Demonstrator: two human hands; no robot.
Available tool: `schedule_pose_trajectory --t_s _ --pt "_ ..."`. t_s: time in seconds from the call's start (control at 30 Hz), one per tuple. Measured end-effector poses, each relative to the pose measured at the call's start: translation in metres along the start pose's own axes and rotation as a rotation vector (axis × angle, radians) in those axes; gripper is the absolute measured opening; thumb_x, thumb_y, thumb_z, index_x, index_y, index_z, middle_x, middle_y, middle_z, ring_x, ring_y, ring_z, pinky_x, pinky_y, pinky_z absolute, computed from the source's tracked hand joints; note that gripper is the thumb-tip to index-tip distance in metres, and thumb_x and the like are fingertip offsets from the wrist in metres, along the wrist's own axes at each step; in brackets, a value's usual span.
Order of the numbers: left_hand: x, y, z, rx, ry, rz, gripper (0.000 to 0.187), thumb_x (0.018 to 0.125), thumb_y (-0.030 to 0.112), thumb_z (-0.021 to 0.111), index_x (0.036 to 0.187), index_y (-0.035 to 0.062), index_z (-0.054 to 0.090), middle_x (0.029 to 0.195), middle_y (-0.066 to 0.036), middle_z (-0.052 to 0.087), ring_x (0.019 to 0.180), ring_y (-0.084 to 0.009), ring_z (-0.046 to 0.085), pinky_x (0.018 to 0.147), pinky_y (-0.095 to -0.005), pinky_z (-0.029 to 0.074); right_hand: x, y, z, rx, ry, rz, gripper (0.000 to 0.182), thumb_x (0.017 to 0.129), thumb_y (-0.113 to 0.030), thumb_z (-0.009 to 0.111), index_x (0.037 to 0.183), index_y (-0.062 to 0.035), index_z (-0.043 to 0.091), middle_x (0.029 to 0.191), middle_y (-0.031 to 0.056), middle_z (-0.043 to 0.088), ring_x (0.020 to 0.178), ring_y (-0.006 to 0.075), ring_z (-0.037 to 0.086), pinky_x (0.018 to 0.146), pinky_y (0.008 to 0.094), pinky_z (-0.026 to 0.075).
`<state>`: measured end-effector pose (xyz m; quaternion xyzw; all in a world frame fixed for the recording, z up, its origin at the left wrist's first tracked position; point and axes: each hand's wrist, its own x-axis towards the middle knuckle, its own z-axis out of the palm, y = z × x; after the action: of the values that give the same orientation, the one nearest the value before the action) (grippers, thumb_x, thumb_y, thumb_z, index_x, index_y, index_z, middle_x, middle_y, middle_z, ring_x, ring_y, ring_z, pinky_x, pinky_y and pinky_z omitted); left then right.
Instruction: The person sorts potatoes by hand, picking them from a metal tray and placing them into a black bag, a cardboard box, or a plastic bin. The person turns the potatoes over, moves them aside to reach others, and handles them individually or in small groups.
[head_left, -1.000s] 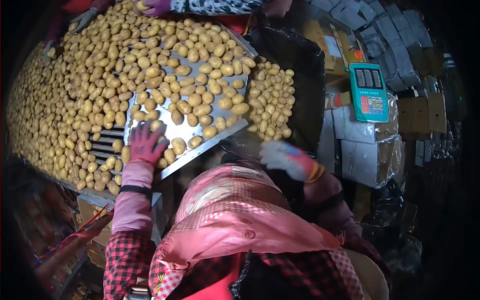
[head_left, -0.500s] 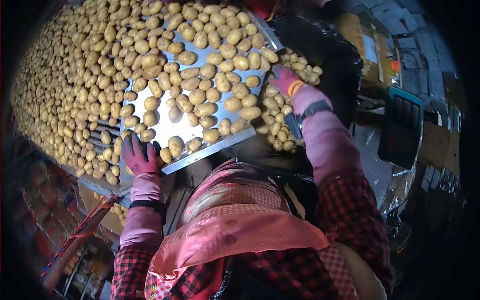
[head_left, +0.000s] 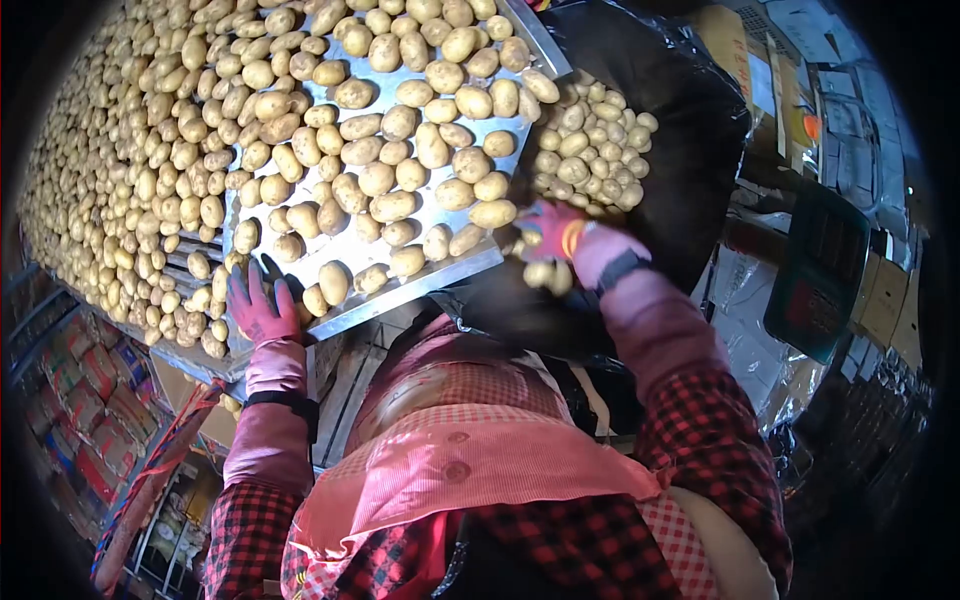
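My left hand [head_left: 262, 308], in a pink and grey glove, rests with fingers spread by the left front corner of the metal tray [head_left: 400, 292], close beside several potatoes. Potatoes cover much of the tray, among them one large potato [head_left: 333, 283] near the front lip. Past the tray's right edge, my gloved right hand [head_left: 552, 232] is low over the black plastic bag [head_left: 690, 130], smeared by motion. Loose potatoes [head_left: 545, 275] lie right under its fingers, and I cannot tell whether it grips any. Beyond it, a heap of smaller potatoes [head_left: 592, 145] sits in the bag.
A deep spread of potatoes [head_left: 120, 160] fills the left side, over slats [head_left: 185, 265] near the tray. On the right stand a dark green crate [head_left: 818, 270] and a cardboard box [head_left: 725, 45]. A rope-wrapped pole [head_left: 150, 475] runs by my left arm.
My right hand has moved from the far side of the small-potato heap back toward me, uncovering the heap. My left hand stays at the tray corner. The view has shifted slightly.
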<state>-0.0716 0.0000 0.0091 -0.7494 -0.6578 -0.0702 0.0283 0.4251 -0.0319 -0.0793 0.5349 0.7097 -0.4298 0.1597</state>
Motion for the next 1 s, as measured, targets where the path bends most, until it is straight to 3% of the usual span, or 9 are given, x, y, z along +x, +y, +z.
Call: schedule_pose_trajectory --t_s 0.07,0.13,0.23,0.33,0.5,0.6,0.67,0.77,1.0 --pt "-0.001 -0.001 0.003 0.017 0.026 0.0 0.061 0.081 0.034 0.065 0.138 0.0158 0.051 0.143 -0.023 0.041 0.129 -0.046 0.038 0.109 -0.0572 0.025 -0.037 -0.013 -0.01 -0.019 -0.205 0.125 0.08 0.065 -0.067 0.069 0.129 -0.0208 0.06 0.136 0.0182 0.048 0.127 0.0366 0.046 0.105 0.0488 0.038" --pt "-0.002 0.001 0.003 0.015 0.026 0.0 0.061 0.081 0.034 0.065 0.138 0.0158 0.051 0.144 -0.022 0.041 0.13 -0.0455 0.038 0.109 -0.0575 0.025 -0.059 0.019 0.021 0.029 -0.101 0.115 0.074 0.065 -0.063 0.071 0.123 -0.0185 0.063 0.13 0.0164 0.056 0.119 0.0353 0.053 0.098 0.0448 0.044" --pt "-0.001 -0.003 0.006 0.005 0.038 0.034 0.06 0.082 0.034 0.065 0.137 0.0157 0.051 0.144 -0.021 0.041 0.131 -0.0447 0.037 0.11 -0.0569 0.024 -0.082 0.049 0.015 -0.179 -0.454 0.099 0.064 0.067 -0.055 0.071 0.114 -0.0114 0.068 0.104 0.0165 0.069 0.1 0.0345 0.064 0.088 0.0429 0.051" --pt "-0.004 -0.006 0.006 -0.005 0.024 0.028 0.059 0.083 0.034 0.064 0.137 0.0154 0.052 0.144 -0.021 0.041 0.131 -0.0447 0.037 0.11 -0.0574 0.024 -0.085 0.045 0.015 -0.401 -0.522 0.14 0.06 0.068 -0.048 0.072 0.116 -0.0116 0.066 0.108 0.0178 0.067 0.102 0.0362 0.063 0.09 0.0434 0.05" --pt "-0.005 -0.007 0.007 -0.004 0.028 0.012 0.057 0.084 0.035 0.062 0.137 0.0144 0.052 0.142 -0.02 0.043 0.131 -0.044 0.037 0.111 -0.0574 0.022 -0.087 0.114 -0.008 -0.23 -0.205 0.333 0.052 0.08 -0.047 0.071 0.122 -0.0171 0.066 0.114 0.023 0.065 0.098 0.0288 0.066 0.088 0.0538 0.05" --pt "-0.004 -0.006 0.004 -0.006 0.015 0.023 0.057 0.084 0.035 0.062 0.137 0.0146 0.052 0.142 -0.02 0.043 0.131 -0.0434 0.037 0.111 -0.0574 0.022 -0.123 0.063 -0.073 -0.119 0.318 0.676 0.063 0.069 -0.042 0.073 0.122 -0.0112 0.061 0.109 0.0182 0.067 0.106 0.0369 0.061 0.091 0.0435 0.05" --pt "-0.004 -0.004 0.003 -0.024 0.021 0.015 0.056 0.084 0.034 0.062 0.136 0.0145 0.053 0.142 -0.02 0.043 0.131 -0.043 0.037 0.111 -0.0571 0.022 -0.131 0.087 -0.079 -0.22 0.775 0.529 0.061 0.073 -0.036 0.073 0.127 -0.0123 0.056 0.108 0.0184 0.067 0.105 0.0374 0.062 0.09 0.0433 0.051" --pt "-0.006 -0.005 0.003 -0.03 0.035 0.008 0.056 0.084 0.034 0.062 0.136 0.0144 0.053 0.142 -0.02 0.043 0.131 -0.0425 0.038 0.111 -0.0568 0.022 -0.134 0.073 -0.097 0.012 0.939 0.685 0.056 0.077 -0.03 0.072 0.128 -0.0143 0.055 0.104 0.0179 0.067 0.102 0.0354 0.064 0.087 0.0427 0.051" --pt "-0.006 -0.008 0.006 -0.02 0.037 0.029 0.055 0.084 0.034 0.062 0.135 0.0147 0.054 0.141 -0.02 0.044 0.13 -0.0424 0.039 0.11 -0.0567 0.023 -0.095 0.088 -0.034 0.012 0.407 0.554 0.044 0.078 -0.032 0.069 0.118 -0.0138 0.064 0.101 0.0169 0.07 0.097 0.034 0.066 0.085 0.0445 0.052"
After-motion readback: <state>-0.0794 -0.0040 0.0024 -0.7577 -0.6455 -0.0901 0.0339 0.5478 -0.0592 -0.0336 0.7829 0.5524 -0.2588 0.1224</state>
